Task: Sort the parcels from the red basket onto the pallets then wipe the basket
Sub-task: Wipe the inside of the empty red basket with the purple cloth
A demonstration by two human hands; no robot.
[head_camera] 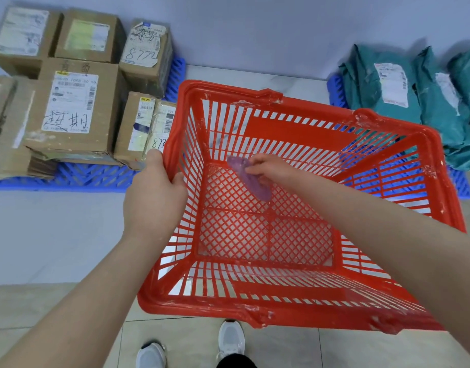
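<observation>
The red basket fills the middle of the view, tilted and held off the floor, with no parcels inside. My left hand grips its left rim. My right hand reaches down inside and presses a purple cloth against the mesh bottom near the far left corner. Several cardboard boxes are stacked on the left blue pallet. Teal mailer bags lie on the right blue pallet.
A pale wall runs behind both pallets. The tiled floor lies below the basket, and my two white shoes stand at the bottom edge. A strip of floor separates the two pallets behind the basket.
</observation>
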